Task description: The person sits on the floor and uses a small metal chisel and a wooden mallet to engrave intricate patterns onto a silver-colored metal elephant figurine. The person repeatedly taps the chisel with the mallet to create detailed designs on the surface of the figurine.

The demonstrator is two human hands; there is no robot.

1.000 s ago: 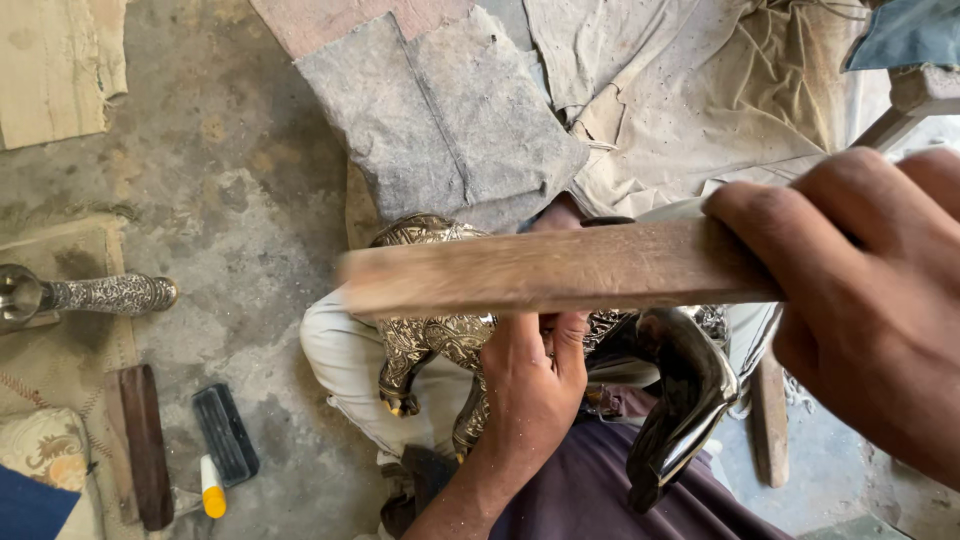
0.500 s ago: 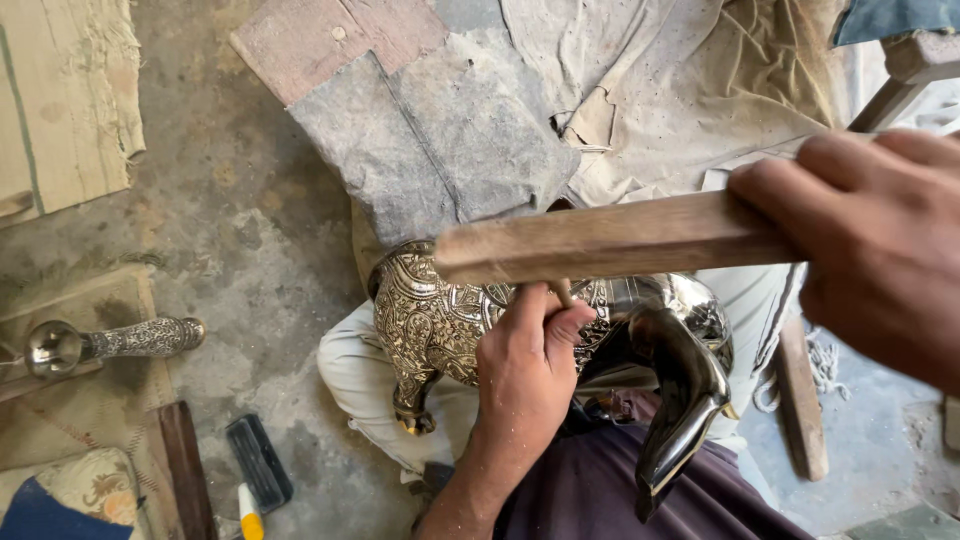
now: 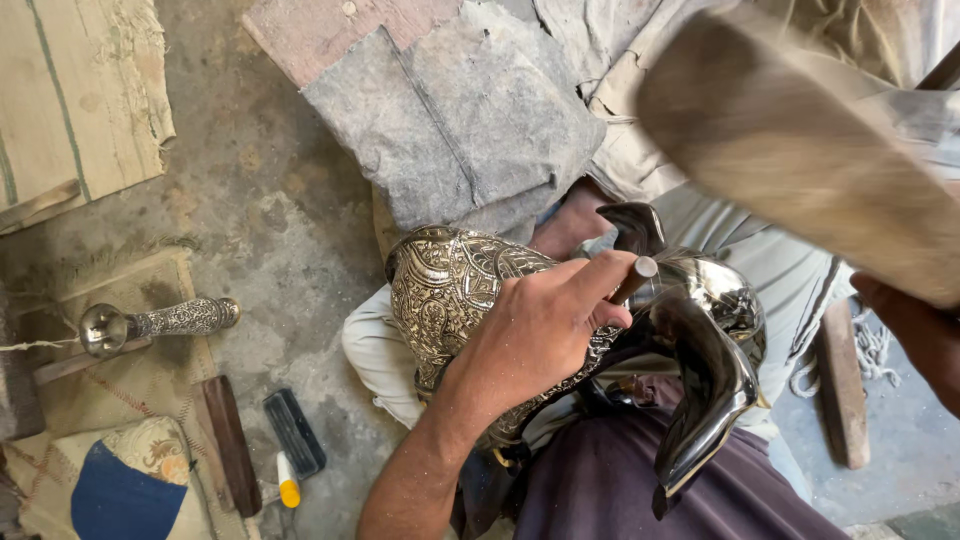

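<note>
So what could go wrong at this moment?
1. The left hand pinches a short punch against the engraved metal piece, fingers close to its top; the raised wooden mallet could strike them.
2. The piece rests on the lap, not clamped, so a blow might shift it.
3. The mallet is blurred and close to the camera; a mis-hit could mar the polished horn.

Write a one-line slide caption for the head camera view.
Left hand steadies a punch on an engraved metal animal figure while the right hand raises a wooden mallet.
</note>
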